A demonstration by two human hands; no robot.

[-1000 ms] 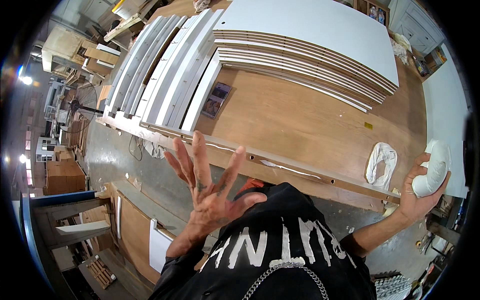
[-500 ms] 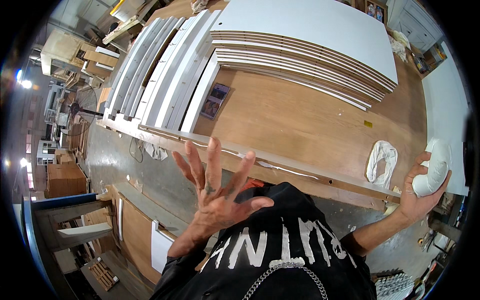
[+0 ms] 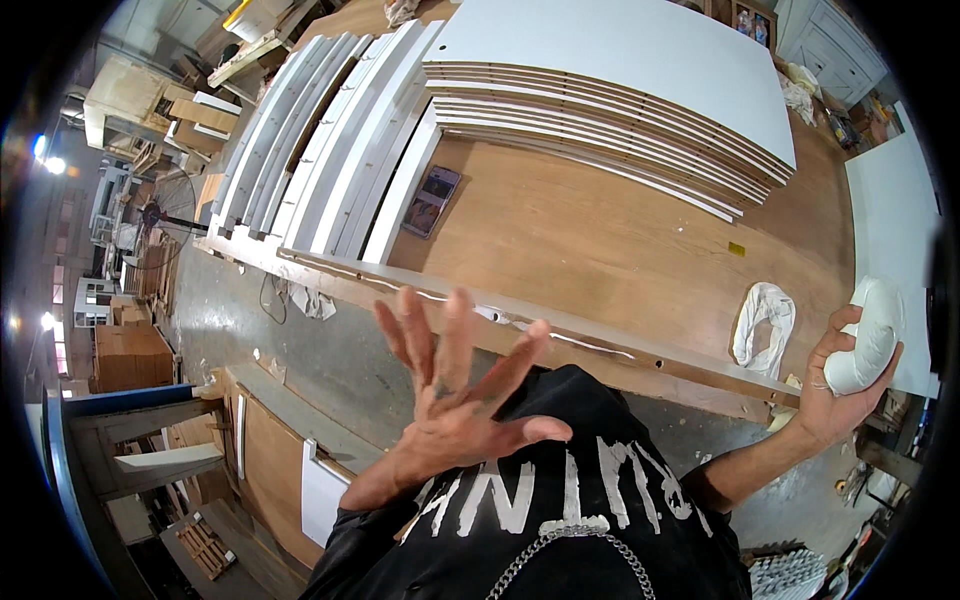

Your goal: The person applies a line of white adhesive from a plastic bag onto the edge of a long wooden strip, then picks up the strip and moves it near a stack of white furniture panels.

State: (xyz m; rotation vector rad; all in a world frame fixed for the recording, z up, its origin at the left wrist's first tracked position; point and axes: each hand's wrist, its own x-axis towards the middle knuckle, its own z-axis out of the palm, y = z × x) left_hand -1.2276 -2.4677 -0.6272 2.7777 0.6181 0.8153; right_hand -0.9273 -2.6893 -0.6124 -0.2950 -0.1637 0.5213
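My left hand [image 3: 450, 425] hangs in the air with its fingers spread and nothing in it. Just beyond its fingertips a long narrow board [image 3: 705, 373] lies along the near edge of the workbench. A wavy white bead [image 3: 590, 346], which looks like glue, runs along the board's brown edge, past a few small holes. Over at the right, my right hand [image 3: 825, 410] is wrapped round a white, rounded squeeze bottle [image 3: 878, 335], held above the bench's right end. Where the bottle's tip points cannot be made out.
A stack of white panels [image 3: 620, 60] sits at the back of the workbench [image 3: 560, 220]. Several long white strips [image 3: 345, 150] lie at its left, beside a phone [image 3: 432, 203]. A crumpled white cloth [image 3: 747, 325] rests near the right end. A fan [image 3: 152, 215] stands far left.
My left hand has moved to the right and slightly down, its fingers still spread. My right hand and the bottle have hardly moved.
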